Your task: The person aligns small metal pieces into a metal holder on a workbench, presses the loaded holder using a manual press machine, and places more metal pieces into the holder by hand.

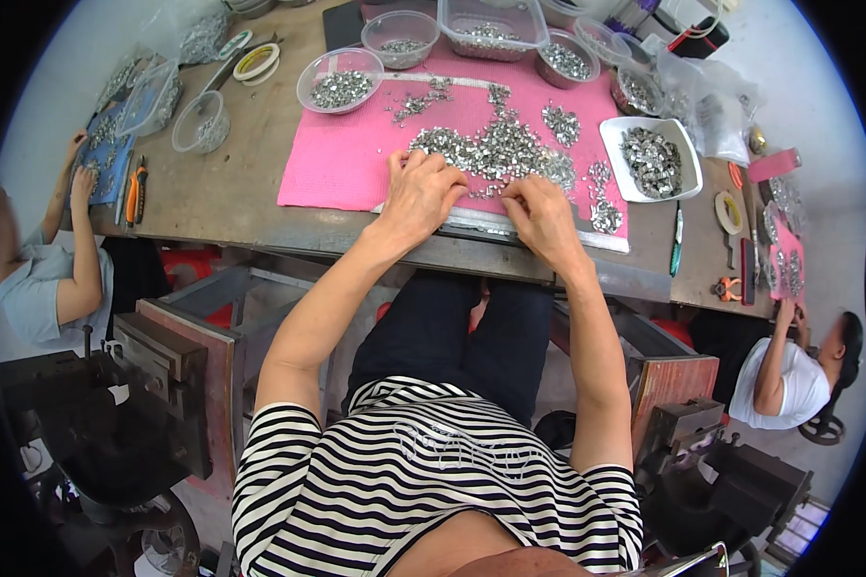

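Note:
A heap of small shiny silver metal pieces (500, 149) is spread over a pink cloth (332, 154) on the workbench. At the heap's near left edge, my left hand (421, 195) bends over the cloth with its fingers curled together. My right hand (546, 219) is a short way to its right, thumb and fingers pinched at the near edge of the pieces. Whatever either hand pinches is too small or hidden to make out. A white square bowl (691, 159) holding more metal pieces stands to the right of the heap.
Clear plastic tubs (303, 87) of metal pieces line the cloth's far side. Orange-handled pliers (137, 192), tape rolls (257, 63) and a green-handled tool (676, 240) lie on the bench (231, 144). Co-workers sit at left and right. Dark machines flank me below.

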Tool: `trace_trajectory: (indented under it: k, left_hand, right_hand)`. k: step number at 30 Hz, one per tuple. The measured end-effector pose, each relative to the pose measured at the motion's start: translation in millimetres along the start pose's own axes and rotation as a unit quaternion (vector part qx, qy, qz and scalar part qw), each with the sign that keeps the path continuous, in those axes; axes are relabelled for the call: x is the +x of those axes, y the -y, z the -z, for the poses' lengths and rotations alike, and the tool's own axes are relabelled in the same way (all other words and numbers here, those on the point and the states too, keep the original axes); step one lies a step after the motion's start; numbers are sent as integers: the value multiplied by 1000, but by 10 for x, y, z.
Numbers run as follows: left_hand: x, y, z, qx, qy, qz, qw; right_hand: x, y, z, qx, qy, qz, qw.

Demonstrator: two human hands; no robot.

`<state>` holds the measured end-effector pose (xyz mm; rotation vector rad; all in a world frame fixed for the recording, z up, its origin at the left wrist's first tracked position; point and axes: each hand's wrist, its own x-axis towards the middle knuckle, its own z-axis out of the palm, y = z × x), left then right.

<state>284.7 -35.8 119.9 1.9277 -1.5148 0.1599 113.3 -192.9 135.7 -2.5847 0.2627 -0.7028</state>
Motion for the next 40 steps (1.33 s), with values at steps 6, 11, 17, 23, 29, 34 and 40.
trace_trajectory:
  k: [6, 11, 17, 23, 29, 34, 40]
  left_hand:
    - [24, -2, -26, 25, 19, -14, 999]
    - [21, -15, -49, 2, 11, 2, 1000]
    - [19, -35, -7, 26, 17, -9, 999]
    - [-39, -291, -27, -157, -6, 7, 988]
    - [-129, -576, -182, -216, -8, -9, 976]
    - [-172, -616, -259, -211, -12, -42, 977]
    - [-188, -624, -286, -177, -16, -59, 982]
  right_hand:
    - [-340, 181, 189, 136, -14, -133, 982]
    - [-480, 242, 150, 147, -55, -95, 983]
    - [-502, 244, 70, 96, -73, -53, 991]
    - [-512, 267, 48, 18, -88, -19, 996]
    - [-512, 264, 87, 27, -74, -13, 997]
    - [-524, 271, 43, 0, -93, -12, 996]
    - [-511, 225, 158, 10, -55, 29, 998]
